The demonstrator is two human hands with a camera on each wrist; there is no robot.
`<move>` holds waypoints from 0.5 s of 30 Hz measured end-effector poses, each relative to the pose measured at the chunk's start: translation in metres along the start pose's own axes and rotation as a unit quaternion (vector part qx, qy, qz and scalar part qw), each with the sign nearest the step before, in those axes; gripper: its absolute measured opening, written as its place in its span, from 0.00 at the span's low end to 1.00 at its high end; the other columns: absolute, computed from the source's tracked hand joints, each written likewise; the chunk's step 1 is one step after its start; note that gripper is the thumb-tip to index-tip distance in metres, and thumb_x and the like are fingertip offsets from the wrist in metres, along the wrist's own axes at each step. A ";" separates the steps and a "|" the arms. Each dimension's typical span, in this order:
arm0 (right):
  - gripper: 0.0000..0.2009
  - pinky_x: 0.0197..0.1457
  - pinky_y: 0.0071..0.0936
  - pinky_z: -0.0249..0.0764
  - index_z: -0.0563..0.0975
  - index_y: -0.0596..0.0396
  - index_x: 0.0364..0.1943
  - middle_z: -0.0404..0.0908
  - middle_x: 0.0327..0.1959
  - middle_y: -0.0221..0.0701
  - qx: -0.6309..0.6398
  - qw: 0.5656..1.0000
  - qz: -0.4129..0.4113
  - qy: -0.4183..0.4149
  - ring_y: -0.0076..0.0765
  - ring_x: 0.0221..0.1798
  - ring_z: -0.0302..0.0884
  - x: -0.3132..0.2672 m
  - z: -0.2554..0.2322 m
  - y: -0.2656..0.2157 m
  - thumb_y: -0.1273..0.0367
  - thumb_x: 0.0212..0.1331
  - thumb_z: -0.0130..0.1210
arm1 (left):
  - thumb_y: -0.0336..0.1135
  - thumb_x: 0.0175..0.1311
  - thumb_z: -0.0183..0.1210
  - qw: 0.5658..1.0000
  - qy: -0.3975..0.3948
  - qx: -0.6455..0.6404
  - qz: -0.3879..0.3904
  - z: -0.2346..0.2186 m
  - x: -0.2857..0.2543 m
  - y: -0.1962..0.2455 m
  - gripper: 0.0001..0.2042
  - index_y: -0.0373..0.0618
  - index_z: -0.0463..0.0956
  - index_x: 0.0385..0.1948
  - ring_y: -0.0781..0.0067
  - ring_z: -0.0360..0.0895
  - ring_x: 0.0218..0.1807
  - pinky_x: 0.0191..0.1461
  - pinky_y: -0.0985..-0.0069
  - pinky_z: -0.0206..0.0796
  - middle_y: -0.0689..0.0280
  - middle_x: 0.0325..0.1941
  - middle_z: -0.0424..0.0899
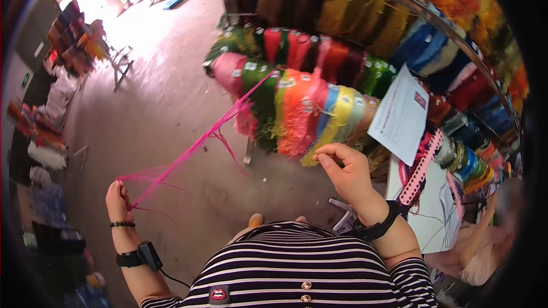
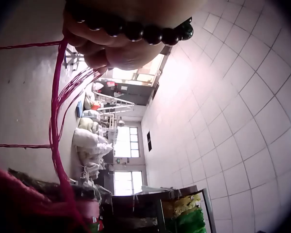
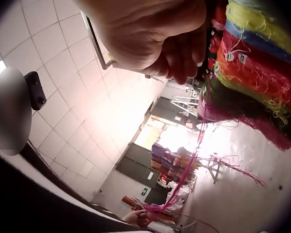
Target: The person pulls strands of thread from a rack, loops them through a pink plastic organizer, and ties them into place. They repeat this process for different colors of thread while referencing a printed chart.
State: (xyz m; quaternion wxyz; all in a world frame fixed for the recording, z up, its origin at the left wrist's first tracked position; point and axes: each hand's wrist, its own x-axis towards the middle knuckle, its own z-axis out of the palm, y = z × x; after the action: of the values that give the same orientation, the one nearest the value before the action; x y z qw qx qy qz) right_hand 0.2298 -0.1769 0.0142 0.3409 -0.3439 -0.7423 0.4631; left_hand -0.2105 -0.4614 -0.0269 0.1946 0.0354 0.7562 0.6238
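Magenta threads (image 1: 200, 140) stretch from my left hand (image 1: 117, 202) up to the rack of coloured skeins (image 1: 297, 108), with loose strands hanging off them. The left fingers curl round the lower end; in the left wrist view, the threads (image 2: 56, 107) run down from the left hand (image 2: 111, 43). My right hand (image 1: 348, 177) is in front of the yellow skein (image 1: 337, 122), fingers loosely bent, with no thread visible in it. The right wrist view shows the right hand (image 3: 160, 43) beside the skeins (image 3: 257, 63), apart from the magenta threads (image 3: 191, 160).
A printed sheet (image 1: 399, 117) stands right of the skeins, above a white table (image 1: 428, 222) with pink trim (image 1: 422, 165). A metal rail (image 1: 451, 31) curves over more yarn. Bundles (image 1: 74, 40) and a folding stand (image 1: 120, 65) are at the left. Part of another person (image 1: 476, 245) shows at right.
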 end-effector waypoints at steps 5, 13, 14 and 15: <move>0.06 0.40 0.20 0.73 0.79 0.60 0.37 0.83 0.31 0.31 0.024 0.999 0.009 -0.023 0.23 0.34 0.79 0.011 0.059 0.004 0.74 0.58 0.55 | 0.41 0.66 0.49 0.996 0.084 -0.019 -0.012 -0.098 0.024 -0.011 0.08 0.57 0.71 0.26 0.90 0.48 0.12 0.14 0.86 0.35 0.82 0.16 0.63; 0.07 0.44 0.19 0.73 0.78 0.62 0.40 0.82 0.34 0.30 -0.014 0.985 0.018 -0.169 0.21 0.38 0.78 0.031 0.142 -0.019 0.73 0.59 0.56 | 0.41 0.69 0.47 0.956 -0.164 -0.186 -0.158 -0.062 0.014 -0.006 0.12 0.45 0.74 0.31 0.88 0.56 0.15 0.16 0.86 0.44 0.75 0.19 0.70; 0.08 0.44 0.19 0.73 0.78 0.61 0.40 0.82 0.35 0.31 -0.023 0.980 0.003 -0.198 0.22 0.39 0.79 0.033 0.149 -0.029 0.73 0.58 0.56 | 0.47 0.69 0.46 0.945 -0.234 -0.172 -0.153 -0.049 0.009 -0.006 0.15 0.45 0.75 0.35 0.86 0.58 0.16 0.17 0.87 0.47 0.76 0.20 0.70; 0.09 0.45 0.20 0.73 0.78 0.60 0.41 0.82 0.36 0.31 -0.033 0.974 -0.013 -0.224 0.23 0.40 0.79 0.035 0.156 -0.039 0.73 0.57 0.57 | 0.47 0.70 0.44 0.930 -0.279 -0.178 -0.157 -0.034 0.000 -0.002 0.17 0.42 0.76 0.37 0.84 0.62 0.17 0.18 0.86 0.52 0.73 0.22 0.73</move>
State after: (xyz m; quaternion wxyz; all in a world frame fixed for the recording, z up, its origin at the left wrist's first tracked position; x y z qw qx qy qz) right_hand 0.0746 -0.2319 0.0041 0.1605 -0.2329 -0.8193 0.4988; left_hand -0.2215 -0.4932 -0.0242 0.4968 0.0539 0.5440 0.6741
